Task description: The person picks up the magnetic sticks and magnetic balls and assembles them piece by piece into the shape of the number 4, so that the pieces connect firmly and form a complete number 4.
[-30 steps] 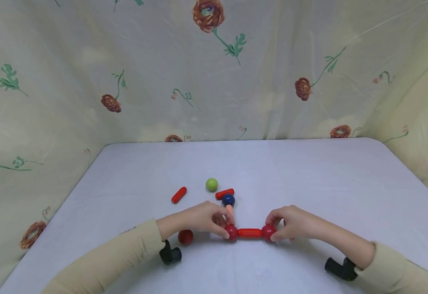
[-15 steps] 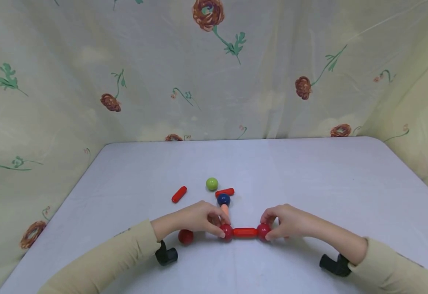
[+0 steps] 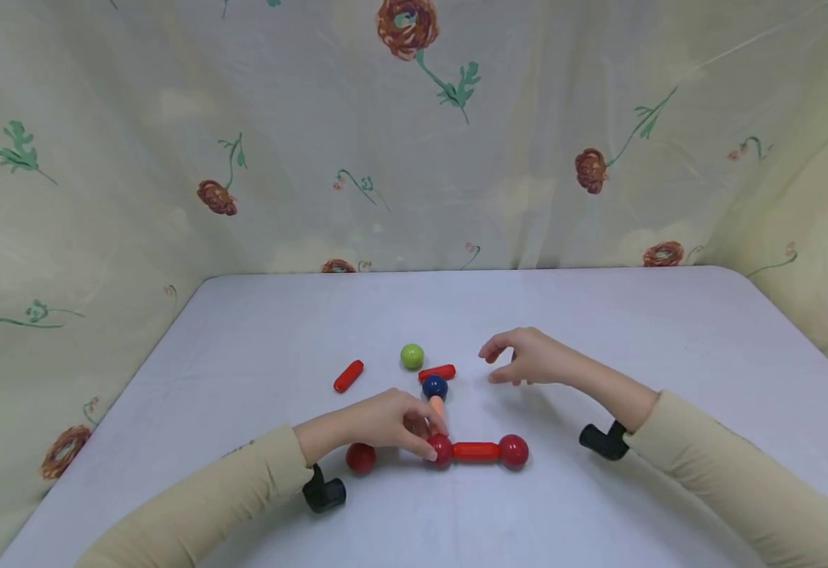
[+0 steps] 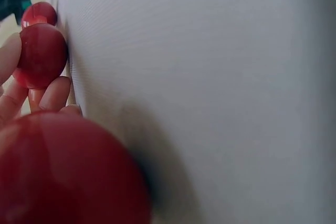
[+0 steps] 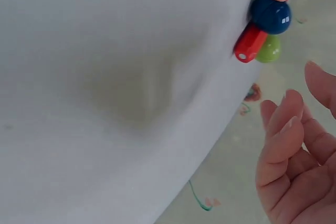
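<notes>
I see the left hand [image 3: 388,422] pinching a first red ball [image 3: 443,451], likely to steady the seemingly joined pieces: a red rod [image 3: 476,451] runs from it toward the right edge of the counter [image 3: 634,331] to a second red ball [image 3: 514,452], a peach rod [image 3: 437,406] toward the far edge to a blue ball [image 3: 435,386]. The right hand [image 3: 533,359] hangs empty, fingers and thumb apart. A green ball [image 3: 412,356] sits nearer the far edge.

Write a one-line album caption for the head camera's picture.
Left fingers pinch a red ball at one end of a red rod; the right hand hovers, empty.
</notes>
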Demonstrator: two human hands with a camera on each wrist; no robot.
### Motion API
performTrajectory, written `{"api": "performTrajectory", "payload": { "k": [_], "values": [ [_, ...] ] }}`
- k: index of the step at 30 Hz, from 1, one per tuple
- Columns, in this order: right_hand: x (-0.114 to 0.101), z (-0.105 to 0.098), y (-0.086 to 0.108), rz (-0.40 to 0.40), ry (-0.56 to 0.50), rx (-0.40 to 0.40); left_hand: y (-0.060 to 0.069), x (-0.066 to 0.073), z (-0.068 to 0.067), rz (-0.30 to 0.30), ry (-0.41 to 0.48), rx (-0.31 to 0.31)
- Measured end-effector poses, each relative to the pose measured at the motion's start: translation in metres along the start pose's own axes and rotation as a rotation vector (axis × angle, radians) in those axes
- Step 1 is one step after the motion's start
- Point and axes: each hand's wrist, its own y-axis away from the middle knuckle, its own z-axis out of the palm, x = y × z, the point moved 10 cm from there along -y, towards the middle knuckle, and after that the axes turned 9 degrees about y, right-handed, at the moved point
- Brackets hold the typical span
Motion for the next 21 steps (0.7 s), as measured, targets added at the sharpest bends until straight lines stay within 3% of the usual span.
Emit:
{"api": "performTrajectory", "payload": {
  "k": [5, 11, 21],
  "values": [
    [-0.010, 0.003, -0.031, -0.040, 0.025, -0.005, 0.000, 0.001, 0.000, 0.007, 0.009, -0.006],
    [-0.021, 0.015, -0.055, -0.068, 0.045, -0.033, 0.001, 0.002, 0.000, 0.015, 0.019, -0.006],
    [-0.026, 0.031, -0.070, -0.078, 0.050, -0.066, 0.001, 0.002, 0.001, 0.018, 0.015, -0.009]
  ]
}}
